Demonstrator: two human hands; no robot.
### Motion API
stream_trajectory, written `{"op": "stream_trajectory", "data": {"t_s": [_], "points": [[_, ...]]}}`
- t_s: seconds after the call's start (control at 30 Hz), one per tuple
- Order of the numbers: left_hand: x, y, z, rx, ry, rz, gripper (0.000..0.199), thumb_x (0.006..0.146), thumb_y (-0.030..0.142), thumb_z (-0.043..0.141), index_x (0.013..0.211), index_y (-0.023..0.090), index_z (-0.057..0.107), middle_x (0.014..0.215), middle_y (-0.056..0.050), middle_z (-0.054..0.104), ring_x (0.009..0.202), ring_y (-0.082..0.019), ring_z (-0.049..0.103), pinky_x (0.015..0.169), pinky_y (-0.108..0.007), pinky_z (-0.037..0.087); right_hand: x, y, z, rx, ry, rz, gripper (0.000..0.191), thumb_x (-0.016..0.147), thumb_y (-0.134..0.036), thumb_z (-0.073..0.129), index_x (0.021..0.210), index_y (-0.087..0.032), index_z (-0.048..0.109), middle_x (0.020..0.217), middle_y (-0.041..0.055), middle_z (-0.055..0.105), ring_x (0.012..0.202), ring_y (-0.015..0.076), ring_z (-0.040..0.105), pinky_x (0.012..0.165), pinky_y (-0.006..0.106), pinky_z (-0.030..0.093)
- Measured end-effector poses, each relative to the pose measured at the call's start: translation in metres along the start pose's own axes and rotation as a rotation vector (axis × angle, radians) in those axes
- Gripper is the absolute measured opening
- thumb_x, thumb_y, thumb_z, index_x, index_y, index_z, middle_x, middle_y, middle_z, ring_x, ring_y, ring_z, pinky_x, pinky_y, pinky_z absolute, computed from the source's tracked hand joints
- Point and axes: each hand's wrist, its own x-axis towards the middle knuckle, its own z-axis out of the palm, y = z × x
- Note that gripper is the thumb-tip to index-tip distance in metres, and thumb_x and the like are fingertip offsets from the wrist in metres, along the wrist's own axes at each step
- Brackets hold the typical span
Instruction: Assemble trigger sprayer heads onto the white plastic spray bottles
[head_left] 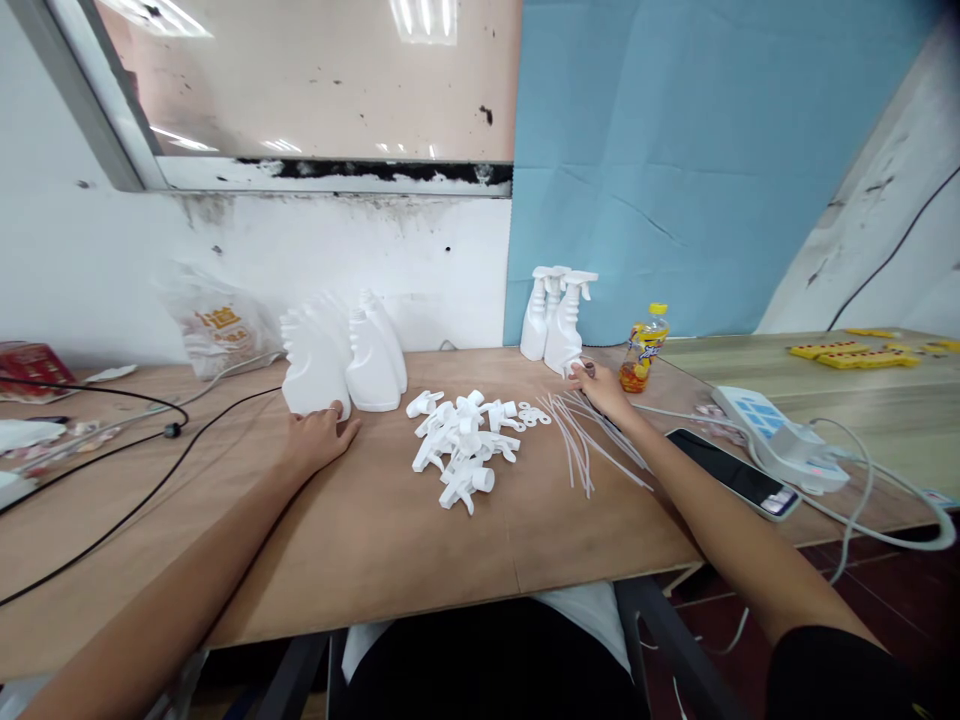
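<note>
In the head view, the left hand (pixel 321 440) lies palm down on the brown table (pixel 360 560), left of the middle. Its fingers are loosely spread, with nothing seen in the grip, and the fingertips are at the base of the white open-necked bottles (pixel 373 365), which stand in a cluster toward the far edge.

The right hand (pixel 600 388) is right of the middle, near the far edge. Its fingers are bent at the foot of the nearest of the white spray bottles (pixel 564 325), which stand upright with trigger tops fitted, close to the blue sheet (pixel 637 160). Whether the fingers are closed on it cannot be told.

Between the hands, a loose heap of white trigger heads (pixel 466 440) lies about midway between the near and far edges. Small white rings (pixel 534 414) lie just right of it, and thin clear tubes (pixel 585 440) fan out farther right, partly beneath the right wrist.

A yellow-capped drink bottle (pixel 643 350) stands just beyond the right hand. Toward the table's right end lie a phone (pixel 733 472) and a white power strip (pixel 780 440). A plastic bag (pixel 221 325) sits at the far edge, left of the open-necked bottles.
</note>
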Motion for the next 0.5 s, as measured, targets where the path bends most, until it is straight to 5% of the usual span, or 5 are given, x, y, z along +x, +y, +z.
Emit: {"op": "stream_trajectory", "data": {"t_s": [0.33, 0.5], "points": [[-0.003, -0.003, -0.005, -0.029, -0.047, -0.051, 0.056, 0.093, 0.060, 0.029, 0.115, 0.014, 0.054, 0.098, -0.019, 0.073, 0.097, -0.037, 0.068, 0.085, -0.047, 0.043, -0.001, -0.004, 0.000, -0.026, 0.013, -0.008, 0.015, 0.094, -0.028, 0.056, 0.093, -0.016, 0.064, 0.082, 0.0065, 0.072, 0.061, 0.0174, 0.069, 0.063, 0.026, 0.048], [-0.004, 0.022, -0.009, -0.077, 0.008, 0.164, 0.044, 0.097, 0.051, 0.031, 0.102, 0.017, 0.057, 0.104, -0.015, 0.071, 0.100, -0.031, 0.065, 0.086, -0.042, 0.043, -0.001, -0.004, -0.001, -0.017, 0.016, -0.024, 0.018, 0.094, -0.033, 0.057, 0.092, -0.016, 0.063, 0.083, 0.0068, 0.072, 0.059, 0.0167, 0.068, 0.062, 0.025, 0.048]]}}
